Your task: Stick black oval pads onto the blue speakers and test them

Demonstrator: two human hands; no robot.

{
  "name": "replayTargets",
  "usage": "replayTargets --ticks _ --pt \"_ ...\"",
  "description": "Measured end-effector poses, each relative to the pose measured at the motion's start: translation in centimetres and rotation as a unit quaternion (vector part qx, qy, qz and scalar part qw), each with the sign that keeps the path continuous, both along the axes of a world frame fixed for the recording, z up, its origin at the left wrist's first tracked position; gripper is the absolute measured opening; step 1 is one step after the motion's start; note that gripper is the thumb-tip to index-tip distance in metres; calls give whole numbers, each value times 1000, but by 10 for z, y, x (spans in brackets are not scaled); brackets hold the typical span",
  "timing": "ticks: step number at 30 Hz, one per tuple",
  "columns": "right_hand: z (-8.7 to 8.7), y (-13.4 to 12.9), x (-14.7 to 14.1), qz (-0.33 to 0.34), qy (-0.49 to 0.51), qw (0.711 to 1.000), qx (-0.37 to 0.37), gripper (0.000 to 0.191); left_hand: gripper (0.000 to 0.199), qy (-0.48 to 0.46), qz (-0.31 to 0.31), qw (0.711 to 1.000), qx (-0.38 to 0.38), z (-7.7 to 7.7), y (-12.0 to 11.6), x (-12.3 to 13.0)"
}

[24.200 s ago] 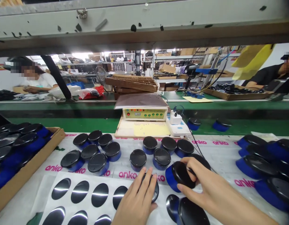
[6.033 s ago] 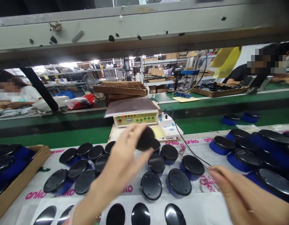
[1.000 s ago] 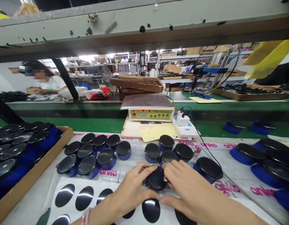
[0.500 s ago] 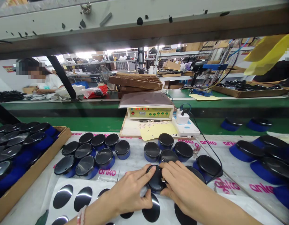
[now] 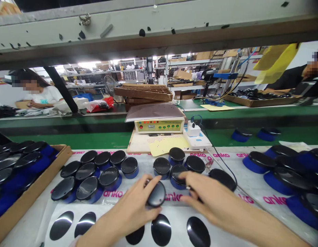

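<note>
My left hand [image 5: 138, 202] is closed around the edge of a round unit [image 5: 157, 195] with a glossy black top, held tilted above the bench. To its right, apart from that unit, my right hand [image 5: 202, 188] is closed on a small cable plug [image 5: 189, 188] with a metal tip; the fingers hide most of it. Just beyond the hands stand several round blue units with black tops, one of them a unit [image 5: 179, 176] close to my right fingertips. Below my hands lies a white sheet [image 5: 179, 219] bearing oval-looking black stickers [image 5: 161, 230].
Blue units fill a cardboard box [image 5: 63, 151] at left, and more blue units [image 5: 287, 178] cluster at right. A yellow-fronted control box [image 5: 160, 126] and a white power strip [image 5: 200, 140] stand ahead, with a black cable [image 5: 220, 151] trailing rightward. A shelf beam [image 5: 159, 31] crosses overhead.
My hands have moved apart: the left has drawn the round unit left and tilted it, the right has pulled the plug away from it. The camera view has turned slightly right.
</note>
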State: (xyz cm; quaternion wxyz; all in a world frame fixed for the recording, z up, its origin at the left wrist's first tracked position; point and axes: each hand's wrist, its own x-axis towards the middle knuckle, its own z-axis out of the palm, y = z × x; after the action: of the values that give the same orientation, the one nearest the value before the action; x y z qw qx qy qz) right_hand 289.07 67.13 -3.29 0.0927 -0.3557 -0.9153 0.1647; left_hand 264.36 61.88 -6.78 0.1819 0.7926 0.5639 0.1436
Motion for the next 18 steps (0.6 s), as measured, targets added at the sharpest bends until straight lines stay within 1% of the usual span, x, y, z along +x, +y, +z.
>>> replayTargets --ticks 2,3,5,7,8,10,12,13,16,17,18 --pt "1 4 21 -49 -19 998 40 15 57 75 28 995 65 -2 -6 -16" --pt "-1 5 29 -61 -35 996 60 18 53 117 42 986 110 -2 -9 -22" --pt "-7 4 38 -54 -69 992 89 24 48 191 62 960 194 1 -11 -28" --pt "-13 0 37 -34 -91 989 108 28 49 225 60 941 245 7 -8 -19" --pt "-16 -2 33 -23 -94 989 113 28 51 226 44 939 254 10 -4 -10" --pt "-17 -7 24 -3 -78 990 113 24 53 202 -13 949 243 15 10 14" --pt "-18 -11 17 10 -62 992 107 22 56 170 -59 960 214 14 29 39" --pt "-18 -13 16 12 -59 992 111 22 60 160 -72 964 200 12 39 49" --pt "-21 -18 21 1 -65 988 141 26 71 145 -90 968 185 2 60 67" --pt "-21 -19 26 -6 -66 988 137 27 71 143 -99 967 185 0 62 70" --pt "-20 -18 31 -13 -65 991 116 26 71 137 -110 968 181 -1 62 71"
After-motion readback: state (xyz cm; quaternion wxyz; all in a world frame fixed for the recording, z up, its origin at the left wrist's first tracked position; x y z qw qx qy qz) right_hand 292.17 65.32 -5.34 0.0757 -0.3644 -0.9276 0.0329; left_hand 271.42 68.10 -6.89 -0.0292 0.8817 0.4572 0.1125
